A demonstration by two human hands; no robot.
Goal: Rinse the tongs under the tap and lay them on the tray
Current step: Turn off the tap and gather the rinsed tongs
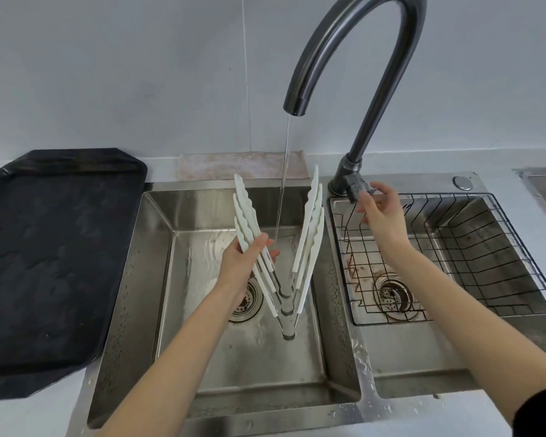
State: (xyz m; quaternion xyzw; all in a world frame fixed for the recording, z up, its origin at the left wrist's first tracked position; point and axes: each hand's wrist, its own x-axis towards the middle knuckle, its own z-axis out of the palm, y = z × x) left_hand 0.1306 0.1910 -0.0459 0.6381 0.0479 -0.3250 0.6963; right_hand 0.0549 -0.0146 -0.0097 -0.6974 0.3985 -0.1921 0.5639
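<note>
My left hand (249, 257) grips the left arms of three white-tipped steel tongs (311, 228), stacked together and spread in a V over the left sink basin (158, 247). A thin stream of water (284, 171) falls from the dark curved tap (353, 42) between the tong arms. My right hand (377, 209) rests on the tap's lever handle (355, 187) at the tap's base, fingers curled on it. The black tray (51, 247) lies on the counter to the left of the sink, with nothing on it.
A black wire rack (486, 247) sits in the right basin. A pinkish cloth (243, 164) lies behind the left basin against the wall. Drains show in both basins. Water drops lie on the divider between the basins.
</note>
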